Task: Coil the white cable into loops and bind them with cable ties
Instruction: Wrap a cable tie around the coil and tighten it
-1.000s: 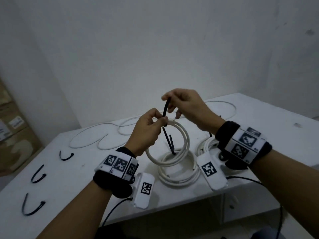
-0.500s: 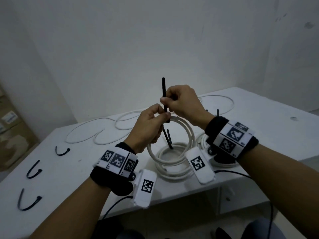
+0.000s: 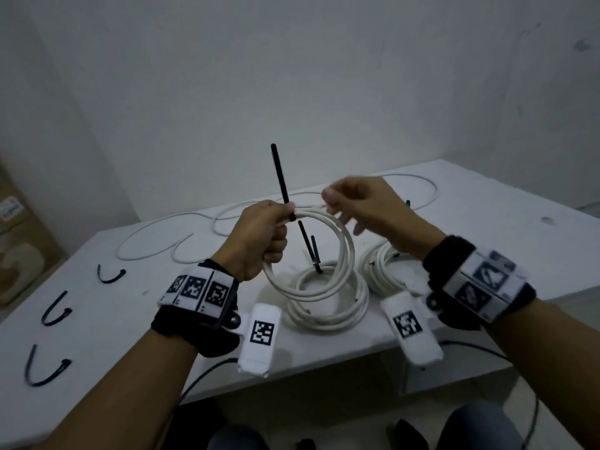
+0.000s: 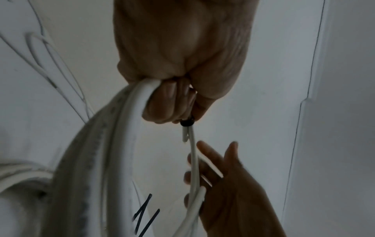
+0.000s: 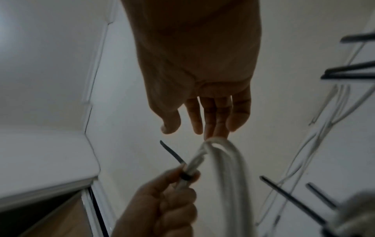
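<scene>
My left hand (image 3: pixel 263 235) grips the top of a white cable coil (image 3: pixel 349 251) that I hold upright above the table. A black cable tie (image 3: pixel 282 183) is cinched round the loops just beside my thumb, and its long tail sticks up free. In the left wrist view the tie's head (image 4: pixel 187 122) sits against my curled fingers (image 4: pixel 168 102). My right hand (image 3: pixel 363 206) is to the right of the tie with its fingers straight. In the right wrist view its fingertips (image 5: pixel 215 128) touch the coil (image 5: pixel 229 160) and hold nothing.
Two bound coils (image 3: pixel 328 306) (image 3: pixel 383 267) lie on the white table (image 3: pixel 487 241) under my hands, with black tie tails sticking up. Loose white cable (image 3: pixel 156 241) snakes along the back. Three spare ties (image 3: pixel 110 276) lie at the left. A cardboard box (image 3: pixel 13 238) stands left of the table.
My right hand pulled the tie's tail upward, then let go of it and moved right along the coil. The left hand kept its grip.
</scene>
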Motion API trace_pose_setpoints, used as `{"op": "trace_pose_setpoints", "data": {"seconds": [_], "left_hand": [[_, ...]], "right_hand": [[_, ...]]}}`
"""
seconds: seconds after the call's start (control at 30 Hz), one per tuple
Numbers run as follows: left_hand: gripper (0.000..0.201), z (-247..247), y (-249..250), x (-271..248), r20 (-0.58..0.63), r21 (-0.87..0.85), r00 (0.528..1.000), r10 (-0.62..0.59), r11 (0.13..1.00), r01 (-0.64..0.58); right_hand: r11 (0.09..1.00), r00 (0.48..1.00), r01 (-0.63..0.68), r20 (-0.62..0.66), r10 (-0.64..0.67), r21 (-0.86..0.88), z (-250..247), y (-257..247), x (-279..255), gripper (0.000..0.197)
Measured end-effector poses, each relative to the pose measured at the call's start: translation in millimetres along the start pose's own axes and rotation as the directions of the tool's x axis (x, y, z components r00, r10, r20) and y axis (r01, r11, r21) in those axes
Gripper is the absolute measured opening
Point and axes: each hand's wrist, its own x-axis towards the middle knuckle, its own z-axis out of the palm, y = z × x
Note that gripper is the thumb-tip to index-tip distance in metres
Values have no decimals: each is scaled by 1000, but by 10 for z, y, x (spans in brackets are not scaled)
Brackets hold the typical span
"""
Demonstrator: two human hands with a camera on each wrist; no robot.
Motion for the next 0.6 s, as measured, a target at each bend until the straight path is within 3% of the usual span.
{"op": "trace_pose_setpoints", "data": {"seconds": [0.07,0.3,0.47,0.6], "left_hand": [[26,15,-58,33,-8,-45,999,-42,998,41],[18,143,-251,31,-33,-130,987,-158,980,153],[20,119,-424,-21,-92,81,993,-73,993,81],[22,87,-604,-25,-98,412,993,62,911,-16]], "right_hand": [[992,1000,-5,29,9,-123,50,104,-175,27],[937,997,5,-72,-32,-348,211,346,-284,32],[915,993,-44,-116,-3,-401,233,487,-268,28],[855,996,-56,-89,12,-516,330,617,-301,22]]}}
